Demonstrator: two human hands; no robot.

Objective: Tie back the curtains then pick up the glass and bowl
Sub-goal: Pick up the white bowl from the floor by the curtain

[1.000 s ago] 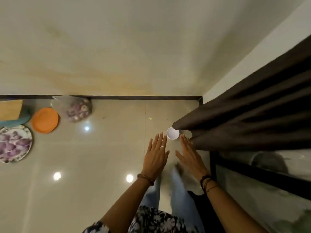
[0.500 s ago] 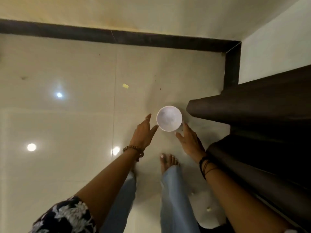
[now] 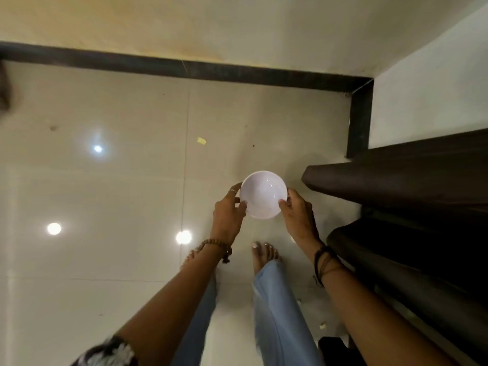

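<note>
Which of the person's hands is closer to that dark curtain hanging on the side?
Right. The right hand grips the bowl just beside the curtain; the left hand grips the bowl's far side.

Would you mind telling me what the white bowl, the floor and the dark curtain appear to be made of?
The bowl, held between the left hand and the right hand, looks like glossy melamine or glazed ceramic: smooth white with soft highlights; which one is unclear. The floor seems to be polished tile, mirroring ceiling lights, with thin joint lines. The curtain looks like thick matte woven fabric in heavy folds.
</note>
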